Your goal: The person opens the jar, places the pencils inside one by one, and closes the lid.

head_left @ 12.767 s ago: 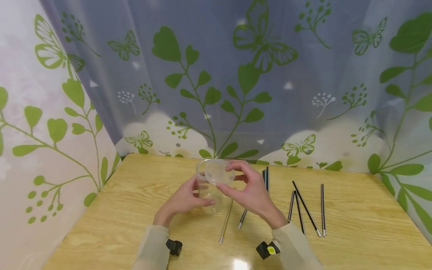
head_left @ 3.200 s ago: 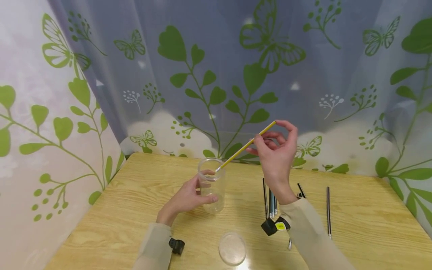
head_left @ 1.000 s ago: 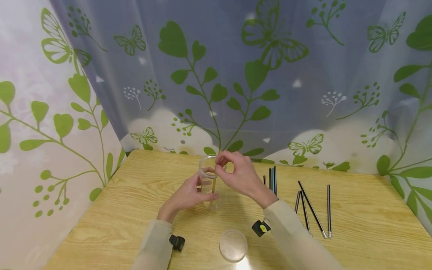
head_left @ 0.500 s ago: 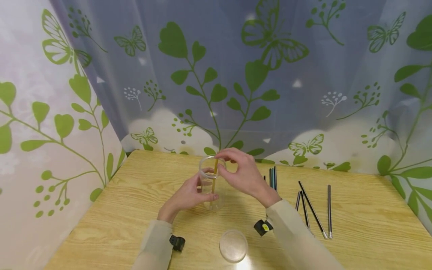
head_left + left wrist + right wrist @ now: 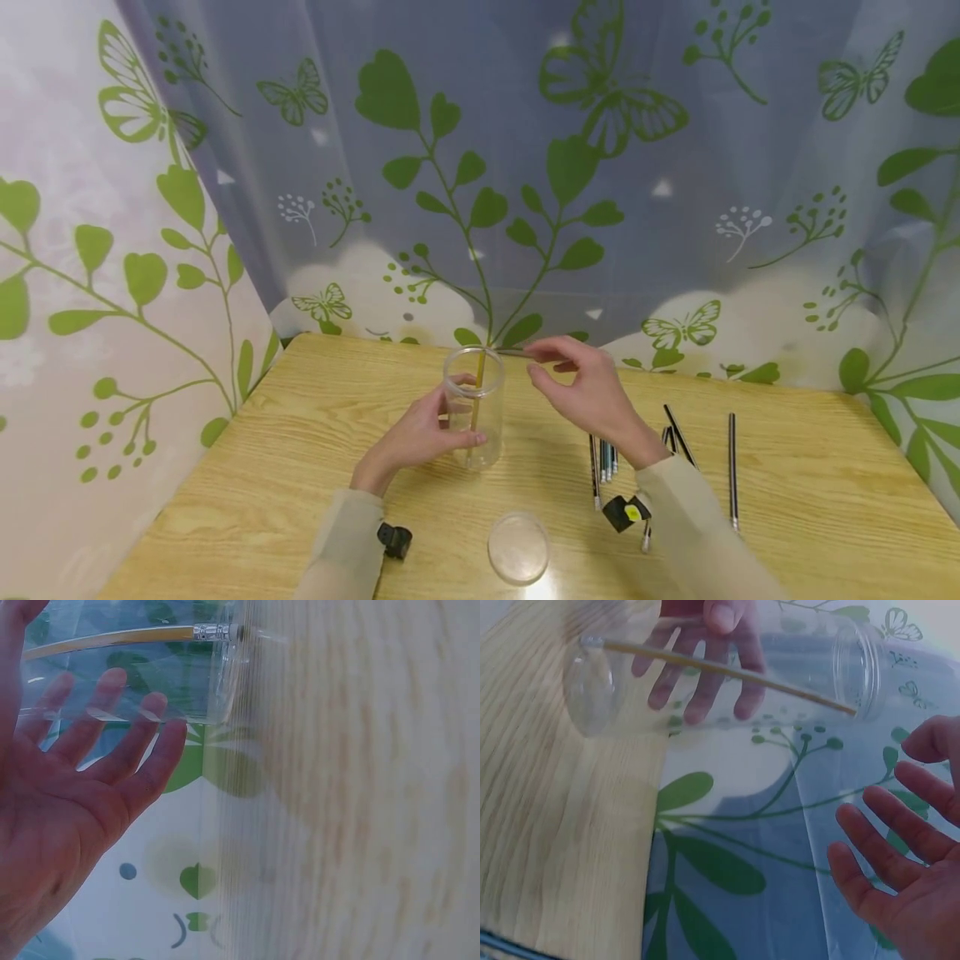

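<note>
A clear plastic jar [image 5: 493,427] stands upright on the wooden table. My left hand [image 5: 412,437] grips it from the left side, thumb in front and fingers behind. Inside leans a yellow pencil [image 5: 477,404], its eraser end down at the jar's bottom and its other end up at the mouth. The right wrist view shows the pencil [image 5: 727,671] slanting through the jar, with the left fingers visible through the wall. To the right of the jar's mouth my right hand [image 5: 588,392] hovers with nothing in it, its fingers apart in the right wrist view.
A round clear lid [image 5: 518,548] lies on the table in front of the jar. Several dark pencils [image 5: 606,458] lie together under my right forearm. Farther right is a single dark pencil [image 5: 732,467]. A leaf-patterned curtain [image 5: 420,208] hangs behind the table.
Earlier the lid was held at the jar's mouth and the yellow pencil lay on the table. Since then the pencil entered the jar; my right hand has let go and drawn right.
</note>
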A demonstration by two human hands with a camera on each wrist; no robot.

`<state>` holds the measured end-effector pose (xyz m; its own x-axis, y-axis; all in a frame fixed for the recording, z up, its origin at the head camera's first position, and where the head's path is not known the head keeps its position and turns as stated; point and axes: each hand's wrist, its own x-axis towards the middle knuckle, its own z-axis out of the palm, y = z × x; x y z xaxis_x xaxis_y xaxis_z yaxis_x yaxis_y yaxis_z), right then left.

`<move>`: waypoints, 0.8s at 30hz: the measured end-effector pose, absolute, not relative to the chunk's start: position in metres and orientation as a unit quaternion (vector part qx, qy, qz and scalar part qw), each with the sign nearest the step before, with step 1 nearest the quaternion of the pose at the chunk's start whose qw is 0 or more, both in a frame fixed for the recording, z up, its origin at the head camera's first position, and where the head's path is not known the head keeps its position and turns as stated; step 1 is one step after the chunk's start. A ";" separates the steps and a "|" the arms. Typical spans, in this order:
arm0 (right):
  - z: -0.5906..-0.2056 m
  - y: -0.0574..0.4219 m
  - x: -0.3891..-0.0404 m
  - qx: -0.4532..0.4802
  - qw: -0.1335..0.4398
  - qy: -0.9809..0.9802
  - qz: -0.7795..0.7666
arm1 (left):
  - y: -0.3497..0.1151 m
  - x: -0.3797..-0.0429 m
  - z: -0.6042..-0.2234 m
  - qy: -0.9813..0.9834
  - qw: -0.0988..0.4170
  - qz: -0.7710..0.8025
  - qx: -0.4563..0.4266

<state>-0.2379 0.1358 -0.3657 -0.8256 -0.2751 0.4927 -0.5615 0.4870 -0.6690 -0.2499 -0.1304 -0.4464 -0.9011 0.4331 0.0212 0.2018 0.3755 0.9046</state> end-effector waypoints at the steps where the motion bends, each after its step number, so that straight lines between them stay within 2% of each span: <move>1: -0.367 0.139 -0.237 0.240 0.160 -0.850 0.440 | -0.130 -0.250 -0.446 0.821 0.111 0.526 0.192; 24: -0.423 0.208 -0.243 0.120 0.067 -0.925 0.354 | -0.131 -0.249 -0.446 0.819 0.115 0.527 0.196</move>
<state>-0.2433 0.2076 -0.4231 -0.9622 -0.1750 0.2088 -0.2696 0.7206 -0.6388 -0.2486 -0.1313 -0.4456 -0.8967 0.4421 0.0190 0.2008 0.3682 0.9078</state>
